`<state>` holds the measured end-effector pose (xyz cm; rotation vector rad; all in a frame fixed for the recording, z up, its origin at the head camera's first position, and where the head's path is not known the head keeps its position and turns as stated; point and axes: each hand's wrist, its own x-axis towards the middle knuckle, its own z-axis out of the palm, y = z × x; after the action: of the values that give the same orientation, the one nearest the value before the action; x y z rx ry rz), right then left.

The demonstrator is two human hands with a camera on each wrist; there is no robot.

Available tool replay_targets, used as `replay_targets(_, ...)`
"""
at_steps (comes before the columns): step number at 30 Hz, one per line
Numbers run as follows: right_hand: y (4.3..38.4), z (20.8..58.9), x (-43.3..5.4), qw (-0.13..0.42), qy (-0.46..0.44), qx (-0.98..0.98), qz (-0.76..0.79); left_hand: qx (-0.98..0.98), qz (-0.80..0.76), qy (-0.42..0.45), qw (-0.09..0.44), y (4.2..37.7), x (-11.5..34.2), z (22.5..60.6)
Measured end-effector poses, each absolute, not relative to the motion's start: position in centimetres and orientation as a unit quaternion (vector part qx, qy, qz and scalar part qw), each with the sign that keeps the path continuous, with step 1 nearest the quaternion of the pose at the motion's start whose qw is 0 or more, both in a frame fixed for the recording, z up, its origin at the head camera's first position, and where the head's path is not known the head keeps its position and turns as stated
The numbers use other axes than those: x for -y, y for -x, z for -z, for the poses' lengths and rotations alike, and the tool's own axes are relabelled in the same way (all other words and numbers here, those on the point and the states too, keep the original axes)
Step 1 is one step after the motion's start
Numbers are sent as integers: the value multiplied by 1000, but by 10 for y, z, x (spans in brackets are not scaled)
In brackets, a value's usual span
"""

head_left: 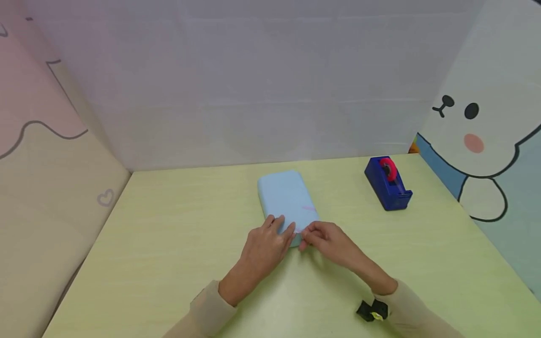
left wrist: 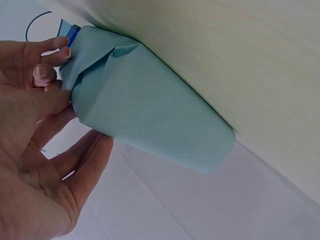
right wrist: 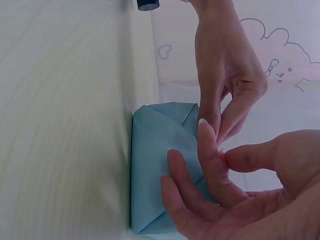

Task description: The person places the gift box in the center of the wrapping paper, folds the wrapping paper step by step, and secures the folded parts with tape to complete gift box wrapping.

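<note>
A box-shaped package wrapped in light blue paper (head_left: 285,192) lies on the table, its folded end facing me. My left hand (head_left: 266,241) rests on the package's top near that end, its fingers fairly straight and pressing the paper. Across from it, my right hand (head_left: 327,239) has thumb and index finger together at the near edge, at a short pinkish strip of tape (head_left: 297,230). Another pinkish strip (head_left: 308,207) shows on the package's top, by its right side. In the left wrist view, folded paper (left wrist: 95,70) stands slightly loose at the end.
A blue tape dispenser (head_left: 390,190) with a red-cored roll stands at the table's back right. Close to my right sleeve lies a small black object with a yellow part (head_left: 372,311). Printed cloth walls (head_left: 270,84) rise behind and beside the yellowish table (head_left: 190,211).
</note>
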<state>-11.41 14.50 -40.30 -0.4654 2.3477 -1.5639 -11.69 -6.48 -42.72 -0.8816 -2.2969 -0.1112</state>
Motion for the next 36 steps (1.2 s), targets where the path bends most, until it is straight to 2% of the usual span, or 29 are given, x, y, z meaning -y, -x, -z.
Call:
replay_targets(7,118,404,-141,186,112,-756,618,877,51,337,338,116,63,427)
replay_targets(13,117,403,-139,187,88,-759,618,878,50,336,338,116,63,427)
replay_targets(20,112,407,-140,136,98,-819,550,883,51,333,326,116,63,427)
replay_targets(27,111,413,-142,69,146,-862,481,886,47,331,323,115,63,428)
replay_targets(36,110,416,-142,19,179,-870,459,883,41,336,326,120,62,425)
